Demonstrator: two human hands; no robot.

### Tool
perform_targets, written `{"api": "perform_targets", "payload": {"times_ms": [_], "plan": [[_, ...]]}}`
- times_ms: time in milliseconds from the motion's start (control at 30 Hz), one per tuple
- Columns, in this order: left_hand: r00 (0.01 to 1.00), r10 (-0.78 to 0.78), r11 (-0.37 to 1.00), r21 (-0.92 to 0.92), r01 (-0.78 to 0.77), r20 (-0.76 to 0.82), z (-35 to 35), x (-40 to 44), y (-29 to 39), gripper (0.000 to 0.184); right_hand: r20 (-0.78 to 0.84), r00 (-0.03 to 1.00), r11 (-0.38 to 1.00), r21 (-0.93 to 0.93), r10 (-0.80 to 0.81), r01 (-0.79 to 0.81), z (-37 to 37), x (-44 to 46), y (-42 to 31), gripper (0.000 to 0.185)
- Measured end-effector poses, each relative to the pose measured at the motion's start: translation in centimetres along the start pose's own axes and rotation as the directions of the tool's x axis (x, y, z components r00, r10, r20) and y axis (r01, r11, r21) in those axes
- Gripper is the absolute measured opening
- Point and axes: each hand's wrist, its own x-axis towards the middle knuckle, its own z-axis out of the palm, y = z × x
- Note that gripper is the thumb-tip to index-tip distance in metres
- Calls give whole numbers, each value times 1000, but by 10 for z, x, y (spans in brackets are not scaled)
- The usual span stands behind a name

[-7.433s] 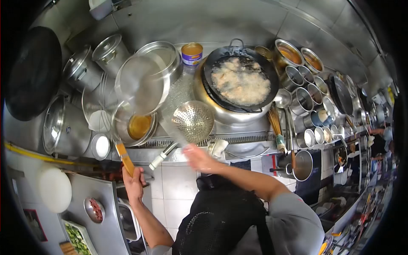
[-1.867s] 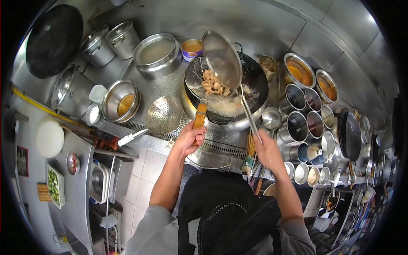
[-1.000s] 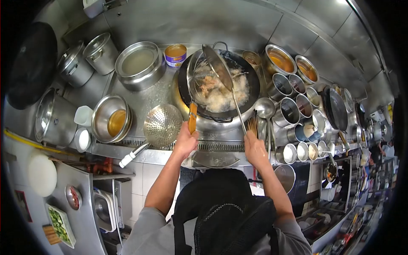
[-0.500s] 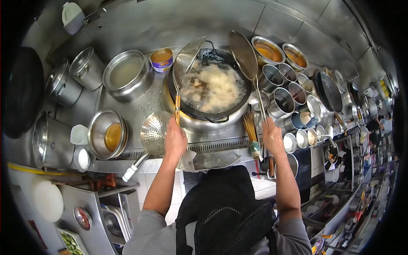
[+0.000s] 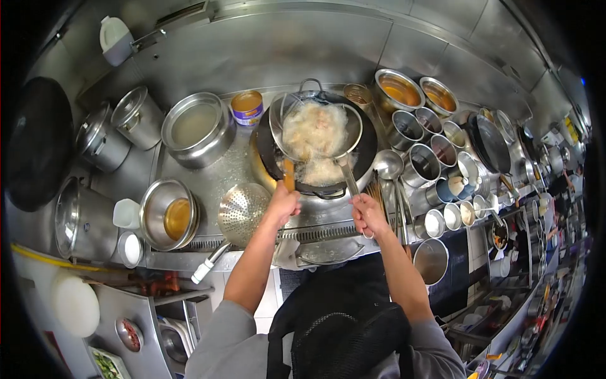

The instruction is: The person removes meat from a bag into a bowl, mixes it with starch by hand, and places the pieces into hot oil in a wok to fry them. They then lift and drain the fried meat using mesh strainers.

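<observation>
Pale pieces of food (image 5: 315, 129) bubble in oil inside a black wok (image 5: 363, 158) on the round burner. My left hand (image 5: 283, 203) is wrapped round the wooden handle of a wire strainer (image 5: 275, 120), whose mesh lies over the left of the wok. With its fingers closed, my right hand (image 5: 369, 216) holds the metal handle of a second strainer (image 5: 355, 126), lowered over the wok's right part. The two strainer heads overlap around the food. Left of the burner, a perforated ladle (image 5: 243, 213) rests on the counter.
Left of the wok are a wide pot (image 5: 197, 129), an open can (image 5: 247, 108) and a bowl of yellow liquid (image 5: 169, 215). To the right are a ladle (image 5: 388, 165), metal canisters (image 5: 421, 163) and two bowls of orange liquid. A bamboo brush lies beside my right hand.
Food tipped from one strainer into the wok earlier. In the last half second both strainers, held apart at the wok's sides, have come together over the frying food.
</observation>
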Motion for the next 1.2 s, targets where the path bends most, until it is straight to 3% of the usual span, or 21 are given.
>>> {"api": "perform_targets", "payload": {"times_ms": [67, 133, 167, 200, 267, 467, 533, 600, 667, 700, 733, 833, 1067, 1133, 1200], "plan": [[972, -50, 949, -293, 118, 229, 1, -9, 10, 28, -65, 998, 958, -286, -25, 5, 23, -24, -15, 16], [967, -73, 910, -382, 165, 244, 0, -12, 5, 25, -48, 999, 962, -272, 6, -19, 5, -18, -4, 15], [954, -70, 856, -473, 208, 293, -2, -13, 3, 24, -74, 973, 789, -600, -219, 132, 4, -28, -7, 14], [938, -60, 792, -556, 252, 340, -4, -15, 2, 22, -12, 903, 483, -847, -430, 219, 8, -40, -16, 14], [938, -62, 763, -589, 266, 342, -11, -26, 3, 21, 15, 869, 322, -925, -495, 200, 24, -65, -42, 14], [919, -37, 690, -655, 307, 392, -30, -52, 7, 31, -22, 917, 383, -913, -398, 144, 38, -98, -54, 13], [923, -44, 714, -635, 297, 382, -33, -59, 2, 32, 133, 862, 196, -946, -489, 258, 17, -67, -27, 14], [933, -40, 731, -626, 272, 358, -31, -66, -3, 33, 87, 888, 155, -972, -452, 174, 25, -61, -35, 14], [944, -40, 779, -581, 235, 328, -36, -69, -4, 31, 78, 880, 235, -949, -469, 210, 46, -76, -59, 13], [945, -36, 780, -581, 230, 326, -38, -69, 0, 31, 36, 916, 402, -891, -399, 209, 55, -90, -70, 11], [946, -24, 771, -596, 223, 322, -39, -70, 3, 32, 36, 915, 397, -894, -403, 210, 52, -92, -66, 11], [948, -4, 756, -619, 211, 319, -36, -72, 1, 35, 161, 882, 137, -960, -443, 244, 28, -75, -38, 11], [967, -42, 759, -621, 194, 251, -27, -80, -1, 40, 109, 871, 308, -908, -479, 283, 27, -97, -77, 13], [973, -42, 770, -613, 177, 228, -23, -86, 6, 39, 117, 902, 276, -929, -415, 247, 6, -77, -55, 14], [974, -38, 787, -594, 166, 222, -15, -89, 7, 39, 149, 889, 95, -973, -434, 209, -12, -44, -35, 14]]}}
